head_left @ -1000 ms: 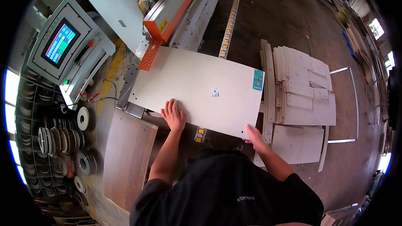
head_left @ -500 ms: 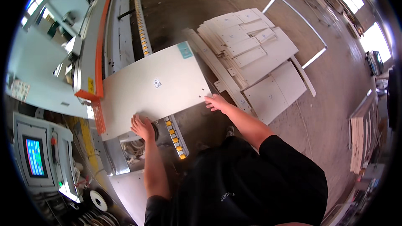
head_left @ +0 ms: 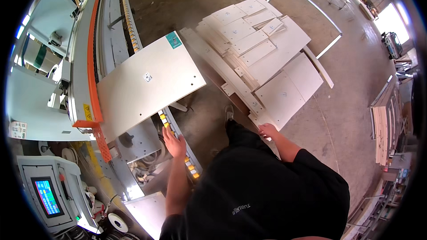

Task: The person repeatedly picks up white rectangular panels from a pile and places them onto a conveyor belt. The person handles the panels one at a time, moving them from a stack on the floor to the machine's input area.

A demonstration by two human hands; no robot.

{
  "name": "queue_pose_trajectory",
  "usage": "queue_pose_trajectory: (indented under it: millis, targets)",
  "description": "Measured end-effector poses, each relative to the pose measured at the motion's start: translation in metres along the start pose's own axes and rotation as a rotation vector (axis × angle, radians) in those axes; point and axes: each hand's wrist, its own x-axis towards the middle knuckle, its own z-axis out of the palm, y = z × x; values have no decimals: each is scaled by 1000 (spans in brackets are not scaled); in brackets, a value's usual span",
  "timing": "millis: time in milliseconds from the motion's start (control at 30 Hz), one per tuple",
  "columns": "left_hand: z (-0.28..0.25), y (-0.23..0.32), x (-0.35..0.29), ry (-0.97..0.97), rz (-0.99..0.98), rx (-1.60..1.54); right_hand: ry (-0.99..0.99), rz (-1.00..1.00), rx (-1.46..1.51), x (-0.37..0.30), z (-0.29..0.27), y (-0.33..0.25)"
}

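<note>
A large white panel with a teal label and a few holes lies at the orange-edged machine. My left hand is apart from the panel, below its near edge, fingers stretched out over the rail of yellow and white rollers. My right hand is at the near end of the stacked white panels, its fingers curled together. A small pale edge shows under those fingers; whether it is a held piece or part of the stack, I cannot tell.
A control box with a lit screen stands at the lower left. Another white panel lies low beside my left arm. Beyond the stack, a metal frame stands over the floor. More boards lean at the far right.
Both hands have come off the large panel. My left hand has moved to the rollers and my right hand rightward to the stack. The large panel sits farther left in view.
</note>
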Motion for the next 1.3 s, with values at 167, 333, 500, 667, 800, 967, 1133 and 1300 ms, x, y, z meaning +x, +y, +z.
queue_pose_trajectory:
  millis: [167,333,500,667,800,967,1133,1300]
  targets:
    - [3,15,11,-75,-46,18,107,-200,-691,45,-24,-46]
    - [6,36,21,-127,-190,88,162,-253,-854,139,-36,-165]
    - [15,63,40,-223,-408,82,307,-352,-921,244,-75,-295]
    - [34,50,68,-193,-642,51,336,-380,-1249,311,-129,-406]
    - [54,15,97,-204,-597,142,460,-433,-1563,393,-169,-400]
    - [80,12,159,-156,-743,127,425,-695,-1510,420,-202,-372]
    - [99,49,193,-70,-914,220,335,-594,-1611,403,-199,-385]
    - [103,46,192,-97,-937,406,449,-772,-1712,420,-205,-396]
